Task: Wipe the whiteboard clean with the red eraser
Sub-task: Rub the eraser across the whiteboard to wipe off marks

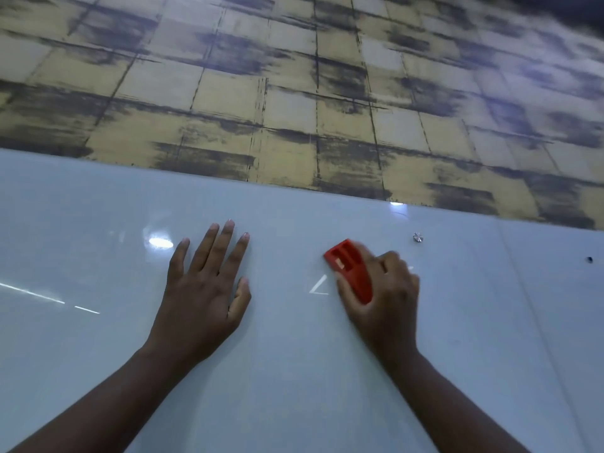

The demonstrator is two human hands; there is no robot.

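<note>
A glossy pale whiteboard (pixel 294 371) fills the lower half of the head view. My right hand (pixel 384 299) grips the red eraser (pixel 351 269) and holds it against the board right of centre; the hand is slightly blurred. Its fingers cover the eraser's right side. My left hand (pixel 204 289) lies flat on the board with straight, spread fingers, about a hand's width left of the eraser. Thin white lines show just left of the eraser (pixel 318 286) and look like reflections.
Above the board's top edge runs a wall with yellow and dark grey checked wallpaper (pixel 294 93). A round metal mounting stud (pixel 417 237) sits on the board up and right of the eraser. A small dark hole (pixel 589 259) lies further right. Light reflections streak the left side.
</note>
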